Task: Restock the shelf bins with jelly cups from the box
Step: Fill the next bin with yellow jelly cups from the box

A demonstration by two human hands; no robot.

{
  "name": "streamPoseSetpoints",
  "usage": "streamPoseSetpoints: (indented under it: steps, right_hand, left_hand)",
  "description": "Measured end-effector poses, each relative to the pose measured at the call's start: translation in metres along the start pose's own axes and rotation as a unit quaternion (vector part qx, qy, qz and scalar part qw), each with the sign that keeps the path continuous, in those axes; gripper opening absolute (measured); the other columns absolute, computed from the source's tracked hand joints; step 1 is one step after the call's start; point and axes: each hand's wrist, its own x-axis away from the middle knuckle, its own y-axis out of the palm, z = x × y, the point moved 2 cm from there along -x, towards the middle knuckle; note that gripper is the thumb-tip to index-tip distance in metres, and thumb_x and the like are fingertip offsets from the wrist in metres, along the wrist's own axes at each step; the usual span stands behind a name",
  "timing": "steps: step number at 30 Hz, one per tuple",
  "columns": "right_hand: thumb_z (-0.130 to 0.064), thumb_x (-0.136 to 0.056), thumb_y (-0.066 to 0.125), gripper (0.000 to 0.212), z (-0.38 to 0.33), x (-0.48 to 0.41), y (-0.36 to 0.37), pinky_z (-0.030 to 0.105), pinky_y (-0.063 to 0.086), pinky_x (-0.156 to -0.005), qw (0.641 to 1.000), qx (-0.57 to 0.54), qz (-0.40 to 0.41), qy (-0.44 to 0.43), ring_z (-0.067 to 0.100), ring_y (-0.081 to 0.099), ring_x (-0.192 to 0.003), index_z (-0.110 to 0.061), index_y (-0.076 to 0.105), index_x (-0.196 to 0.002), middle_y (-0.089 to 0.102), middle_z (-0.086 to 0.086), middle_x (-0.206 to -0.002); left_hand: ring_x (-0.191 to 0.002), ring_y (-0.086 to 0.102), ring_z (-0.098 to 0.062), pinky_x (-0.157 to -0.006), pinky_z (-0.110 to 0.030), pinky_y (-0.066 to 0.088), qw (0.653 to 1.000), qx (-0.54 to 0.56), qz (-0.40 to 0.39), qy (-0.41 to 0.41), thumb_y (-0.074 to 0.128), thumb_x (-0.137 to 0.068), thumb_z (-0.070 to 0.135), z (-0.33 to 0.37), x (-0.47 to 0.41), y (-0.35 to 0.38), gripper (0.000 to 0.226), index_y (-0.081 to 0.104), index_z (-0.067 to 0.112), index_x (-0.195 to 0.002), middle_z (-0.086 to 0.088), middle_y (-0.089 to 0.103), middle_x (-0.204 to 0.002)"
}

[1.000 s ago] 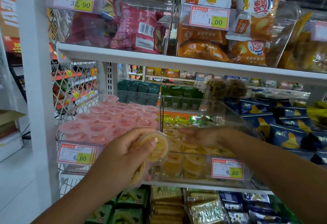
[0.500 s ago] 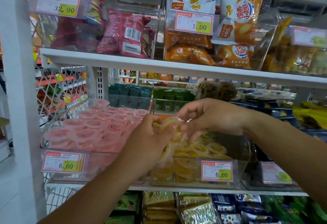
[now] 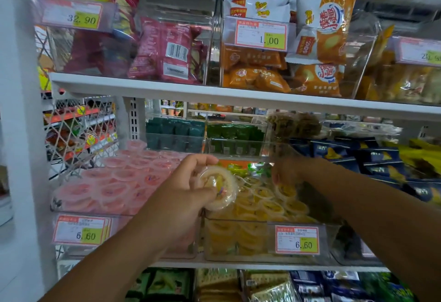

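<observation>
My left hand is raised in front of the middle shelf, shut on a small stack of yellow jelly cups with the clear lid facing me. My right hand reaches into the clear bin that is full of yellow jelly cups. Its fingertips close on one yellow cup at the top of the pile. To the left stands a second clear bin heaped with pink jelly cups. The box is out of view.
The white upper shelf hangs low over both bins. A white post rises at the left. Green packets sit behind the bins, blue packets to the right. Price tags hang on the bin fronts.
My right hand took a yellow cup off the stack in my left hand and moved right and down into the yellow bin. The left hand stayed raised with the stack.
</observation>
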Motion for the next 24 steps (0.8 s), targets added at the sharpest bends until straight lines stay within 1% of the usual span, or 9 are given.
streamPoseSetpoints:
  steps: [3, 8, 10, 12, 14, 16, 18, 21, 24]
  right_hand:
    - [-0.024, -0.097, 0.052, 0.030, 0.002, -0.001, 0.008, 0.032, 0.046, -0.097, 1.000, -0.018, 0.003, 0.011, 0.021, 0.055, -0.110, -0.012, 0.063, -0.122, 0.059, 0.007, -0.124]
    - [-0.019, -0.097, 0.053, 0.028, 0.000, 0.007, 0.013, 0.029, 0.044, -0.094, 1.000, 0.003, -0.025, -0.002, 0.019, 0.056, -0.108, -0.015, 0.064, -0.122, 0.060, 0.005, -0.121]
    - [-0.023, -0.097, 0.053, 0.026, -0.002, 0.013, 0.008, 0.031, 0.047, -0.096, 1.000, -0.019, 0.013, -0.006, 0.020, 0.058, -0.109, -0.014, 0.065, -0.119, 0.062, 0.005, -0.121]
    - [-0.025, -0.096, 0.056, 0.024, -0.007, 0.021, -0.003, 0.035, 0.046, -0.101, 0.988, -0.107, 0.100, -0.039, 0.018, 0.060, -0.110, -0.016, 0.067, -0.116, 0.064, 0.003, -0.121]
    - [-0.022, -0.093, 0.061, 0.023, -0.023, 0.041, -0.017, 0.036, 0.051, -0.097, 0.931, -0.340, 0.101, -0.090, 0.016, 0.066, -0.103, -0.016, 0.068, -0.114, 0.070, 0.002, -0.112]
    - [-0.015, -0.091, 0.061, 0.027, -0.047, 0.065, -0.028, 0.032, 0.056, -0.089, 0.823, -0.546, -0.017, -0.156, 0.021, 0.069, -0.101, -0.010, 0.065, -0.117, 0.071, 0.009, -0.109]
    - [-0.009, -0.088, 0.061, 0.030, -0.067, 0.081, -0.032, 0.030, 0.057, -0.083, 0.770, -0.599, -0.057, -0.213, 0.026, 0.068, -0.099, -0.005, 0.064, -0.117, 0.071, 0.013, -0.109]
    - [-0.009, -0.084, 0.065, 0.025, -0.079, 0.075, -0.035, 0.028, 0.058, -0.068, 0.765, -0.609, 0.011, -0.208, 0.027, 0.069, -0.087, -0.001, 0.066, -0.108, 0.073, 0.016, -0.100]
    - [-0.010, -0.086, 0.067, 0.015, -0.071, 0.052, -0.035, 0.025, 0.054, -0.057, 0.794, -0.586, 0.081, -0.137, 0.022, 0.070, -0.077, -0.004, 0.068, -0.100, 0.073, 0.016, -0.092]
  left_hand:
    - [-0.113, 0.059, -0.013, -0.097, -0.048, 0.048, 0.999, -0.008, 0.037, 0.011, 0.070, -0.085, 0.012, -0.003, -0.001, -0.004, 0.045, 0.058, 0.054, -0.097, 0.015, 0.062, -0.118]
    - [-0.113, 0.056, -0.005, -0.096, -0.044, 0.049, 0.997, -0.027, 0.065, 0.020, 0.072, -0.083, 0.011, -0.008, 0.000, -0.005, 0.047, 0.055, 0.049, -0.107, 0.020, 0.060, -0.116]
    - [-0.110, 0.055, 0.001, -0.091, -0.034, 0.051, 0.996, -0.033, 0.076, 0.035, 0.072, -0.084, 0.011, -0.008, 0.000, -0.005, 0.052, 0.050, 0.046, -0.115, 0.023, 0.057, -0.111]
    - [-0.105, 0.055, 0.005, -0.085, -0.024, 0.050, 0.995, -0.034, 0.082, 0.050, 0.072, -0.084, 0.011, -0.009, -0.004, -0.003, 0.056, 0.047, 0.046, -0.120, 0.025, 0.056, -0.108]
    - [-0.099, 0.060, 0.006, -0.079, -0.018, 0.051, 0.993, -0.027, 0.089, 0.069, 0.071, -0.084, 0.012, -0.009, -0.009, 0.000, 0.056, 0.045, 0.046, -0.120, 0.022, 0.059, -0.109]
    - [-0.094, 0.061, 0.009, -0.069, -0.012, 0.052, 0.991, -0.030, 0.100, 0.088, 0.070, -0.086, 0.013, -0.009, -0.015, 0.003, 0.054, 0.042, 0.047, -0.117, 0.021, 0.059, -0.114]
    - [-0.093, 0.061, 0.009, -0.071, -0.018, 0.056, 0.988, -0.040, 0.108, 0.103, 0.069, -0.087, 0.016, -0.008, -0.021, 0.007, 0.053, 0.037, 0.046, -0.118, 0.020, 0.056, -0.117]
    - [-0.108, 0.056, 0.006, -0.086, -0.022, 0.053, 0.982, -0.096, 0.103, 0.126, 0.069, -0.086, 0.030, -0.006, -0.027, 0.009, 0.059, 0.026, 0.048, -0.122, 0.024, 0.050, -0.125]
    - [-0.130, 0.033, 0.006, -0.102, -0.009, 0.030, 0.950, -0.266, 0.069, 0.151, 0.065, -0.088, 0.044, -0.004, -0.028, 0.001, 0.072, 0.019, 0.042, -0.143, 0.030, 0.033, -0.138]
